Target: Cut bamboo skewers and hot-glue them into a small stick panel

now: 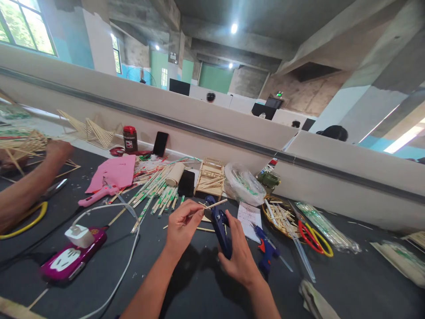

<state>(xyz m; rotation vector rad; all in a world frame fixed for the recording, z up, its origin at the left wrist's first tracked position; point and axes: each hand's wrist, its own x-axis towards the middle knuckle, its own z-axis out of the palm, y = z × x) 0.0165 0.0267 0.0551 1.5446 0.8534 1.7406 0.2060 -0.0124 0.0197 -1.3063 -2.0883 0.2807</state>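
Observation:
My left hand point(184, 223) is closed, pinching a thin wooden stick point(217, 204) between thumb and fingers. The stick's free end points right, across the top of a dark blue hand cutter point(219, 230). My right hand point(241, 254) grips the cutter by its handles, which stand tilted over the black table. Whether the stick sits between the jaws, I cannot tell. Beneath the hands lie a few loose sticks point(206, 229). Just behind them is a wooden stick frame point(210, 177) with short sticks inside.
Right of my hands lie a blue glue gun point(267, 252), a basket of stick pieces point(282, 217) and scissors point(315, 239). Wrapped chopsticks point(164, 195), a pink glue gun point(99, 195) and a purple power strip point(75, 257) with a looping white cable are leftward. Another person's arm point(36, 181) reaches in at left.

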